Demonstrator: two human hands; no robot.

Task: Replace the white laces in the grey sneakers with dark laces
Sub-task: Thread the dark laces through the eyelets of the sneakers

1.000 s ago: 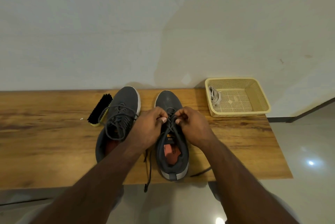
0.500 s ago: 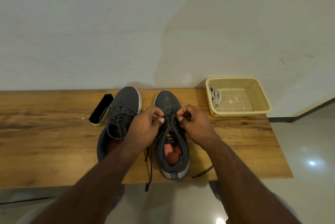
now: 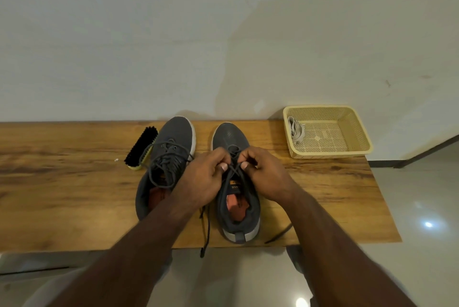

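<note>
Both forearms are bare, no sleeves, watch or rings visible.

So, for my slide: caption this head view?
Both hands pinch the dark lace on the right sneaker.

A black-bristled shoe brush [image 3: 141, 148] with a yellow back was laid on the wooden tabletop [image 3: 62, 182], near its far edge. A cream perforated basket [image 3: 357, 132] was set at the far right corner, against the pale wall [image 3: 223, 33].
</note>
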